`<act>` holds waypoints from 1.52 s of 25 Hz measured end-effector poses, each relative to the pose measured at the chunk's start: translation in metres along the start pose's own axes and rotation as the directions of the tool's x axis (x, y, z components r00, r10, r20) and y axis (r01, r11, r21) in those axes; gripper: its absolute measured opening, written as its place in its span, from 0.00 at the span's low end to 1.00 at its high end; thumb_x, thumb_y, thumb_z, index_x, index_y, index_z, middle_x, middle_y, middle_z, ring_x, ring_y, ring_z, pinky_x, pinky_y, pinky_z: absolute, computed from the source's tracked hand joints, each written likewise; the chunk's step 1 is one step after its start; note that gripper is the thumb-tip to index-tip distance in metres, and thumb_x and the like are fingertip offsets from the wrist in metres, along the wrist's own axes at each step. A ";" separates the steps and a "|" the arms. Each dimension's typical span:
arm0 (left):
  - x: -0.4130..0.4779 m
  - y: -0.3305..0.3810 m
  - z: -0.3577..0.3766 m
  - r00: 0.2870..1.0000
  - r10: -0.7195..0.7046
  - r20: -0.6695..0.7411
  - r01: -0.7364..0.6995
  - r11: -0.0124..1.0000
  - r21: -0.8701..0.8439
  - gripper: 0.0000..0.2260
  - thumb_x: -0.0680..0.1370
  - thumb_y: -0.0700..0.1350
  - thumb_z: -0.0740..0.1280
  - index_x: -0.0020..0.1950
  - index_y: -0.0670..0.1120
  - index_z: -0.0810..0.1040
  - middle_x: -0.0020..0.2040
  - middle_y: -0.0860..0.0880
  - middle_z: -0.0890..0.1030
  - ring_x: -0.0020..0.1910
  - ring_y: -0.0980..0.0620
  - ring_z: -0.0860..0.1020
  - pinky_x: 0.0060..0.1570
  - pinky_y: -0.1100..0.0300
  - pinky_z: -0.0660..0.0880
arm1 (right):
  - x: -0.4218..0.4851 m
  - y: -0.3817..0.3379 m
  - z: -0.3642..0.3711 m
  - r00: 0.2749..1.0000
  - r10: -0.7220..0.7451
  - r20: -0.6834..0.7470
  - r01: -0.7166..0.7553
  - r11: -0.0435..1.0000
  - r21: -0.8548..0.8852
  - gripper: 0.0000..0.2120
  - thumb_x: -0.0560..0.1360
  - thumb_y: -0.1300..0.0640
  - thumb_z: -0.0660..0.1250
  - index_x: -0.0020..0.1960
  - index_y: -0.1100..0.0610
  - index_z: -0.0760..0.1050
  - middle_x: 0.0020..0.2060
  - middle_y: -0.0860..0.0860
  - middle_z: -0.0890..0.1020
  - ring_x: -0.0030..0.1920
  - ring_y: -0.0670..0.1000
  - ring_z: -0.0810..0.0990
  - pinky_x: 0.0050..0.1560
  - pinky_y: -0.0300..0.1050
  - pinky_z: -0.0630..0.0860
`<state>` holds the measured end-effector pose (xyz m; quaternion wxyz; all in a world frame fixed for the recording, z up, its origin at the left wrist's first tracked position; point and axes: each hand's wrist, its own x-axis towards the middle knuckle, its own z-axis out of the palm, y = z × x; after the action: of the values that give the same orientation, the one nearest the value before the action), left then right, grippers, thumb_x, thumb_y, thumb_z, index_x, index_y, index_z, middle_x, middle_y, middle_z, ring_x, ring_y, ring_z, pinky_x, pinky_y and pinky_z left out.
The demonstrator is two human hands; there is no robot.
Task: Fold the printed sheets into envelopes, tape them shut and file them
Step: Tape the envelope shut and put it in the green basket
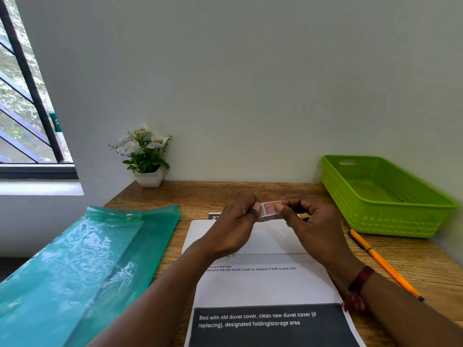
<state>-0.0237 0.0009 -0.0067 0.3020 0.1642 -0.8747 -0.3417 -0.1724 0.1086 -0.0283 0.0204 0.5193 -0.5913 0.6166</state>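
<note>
A printed sheet [265,289] lies on the wooden desk in front of me, its top part folded down over itself. Above its far end both hands hold a small roll of pink patterned tape [269,211]. My left hand [234,225] grips the roll from the left with thumb and fingers. My right hand [310,224] pinches its right side, thumb on the roll's face. A green translucent plastic file folder [82,266] lies to the left of the sheet, partly off the desk's edge.
A bright green perforated basket [390,214] stands at the back right against the wall. An orange pen [383,262] lies right of the sheet. A small white pot of artificial flowers [147,156] stands at the back left. A window is at far left.
</note>
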 end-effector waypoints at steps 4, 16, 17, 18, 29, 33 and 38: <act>0.001 -0.001 0.000 1.000 -0.007 -0.001 0.007 1.000 0.015 0.13 0.83 0.41 0.56 0.39 0.49 0.67 0.37 0.53 0.71 0.35 0.61 0.67 0.33 0.68 0.62 | 0.000 -0.001 0.000 1.000 0.004 0.001 -0.004 1.000 0.005 0.04 0.71 0.46 0.70 0.41 0.36 0.81 0.39 0.37 0.84 0.39 0.43 0.82 0.40 0.43 0.78; 0.005 -0.008 -0.005 0.997 -0.064 -0.034 0.063 0.998 -0.016 0.11 0.83 0.42 0.55 0.44 0.46 0.72 0.42 0.52 0.77 0.39 0.58 0.72 0.35 0.67 0.66 | 0.003 0.005 -0.002 0.996 0.071 -0.045 -0.068 0.996 0.054 0.03 0.71 0.46 0.72 0.43 0.38 0.82 0.39 0.40 0.85 0.42 0.46 0.83 0.45 0.60 0.81; 0.006 -0.010 -0.006 0.997 -0.064 -0.048 0.063 0.998 -0.013 0.11 0.83 0.43 0.56 0.44 0.47 0.72 0.42 0.52 0.77 0.40 0.59 0.72 0.35 0.69 0.66 | 0.003 0.006 -0.002 0.996 0.070 -0.052 -0.068 0.997 0.048 0.05 0.72 0.49 0.73 0.42 0.38 0.82 0.39 0.41 0.85 0.42 0.47 0.83 0.45 0.60 0.81; 0.007 -0.012 -0.010 0.996 -0.059 -0.071 0.060 0.998 0.012 0.10 0.83 0.43 0.56 0.44 0.47 0.72 0.43 0.52 0.77 0.42 0.58 0.73 0.35 0.69 0.67 | 0.003 0.007 -0.001 0.995 0.081 -0.063 -0.078 0.996 0.047 0.07 0.72 0.52 0.73 0.42 0.39 0.82 0.39 0.41 0.85 0.42 0.47 0.83 0.44 0.60 0.81; 0.003 -0.067 -0.067 0.877 -0.089 -0.472 0.371 0.749 0.548 0.09 0.78 0.42 0.64 0.56 0.48 0.80 0.56 0.48 0.78 0.60 0.46 0.67 0.55 0.42 0.69 | 0.004 0.014 -0.003 0.985 0.137 -0.103 -0.141 0.990 -0.033 0.08 0.73 0.56 0.72 0.42 0.42 0.81 0.39 0.41 0.84 0.41 0.43 0.81 0.45 0.59 0.81; 0.003 -0.074 -0.063 0.859 -0.182 -0.478 0.461 0.681 0.570 0.13 0.76 0.39 0.65 0.55 0.53 0.80 0.57 0.53 0.79 0.63 0.48 0.67 0.56 0.43 0.61 | 0.004 0.014 -0.006 0.988 0.136 -0.076 -0.141 0.988 -0.069 0.07 0.76 0.55 0.68 0.43 0.44 0.80 0.41 0.42 0.84 0.43 0.43 0.81 0.45 0.60 0.80; 0.004 -0.082 -0.060 0.829 -0.280 -0.485 0.537 0.640 0.549 0.14 0.75 0.38 0.65 0.53 0.56 0.79 0.52 0.53 0.79 0.63 0.48 0.67 0.56 0.39 0.58 | 0.005 0.017 -0.010 0.994 0.104 -0.031 -0.108 0.985 -0.133 0.07 0.79 0.54 0.63 0.48 0.50 0.79 0.43 0.46 0.83 0.44 0.49 0.80 0.46 0.59 0.79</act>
<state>0.0184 -0.0895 -0.0266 0.2891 0.5164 -0.8055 -0.0314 -0.1916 0.1079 -0.0352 0.0294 0.4773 -0.6579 0.5818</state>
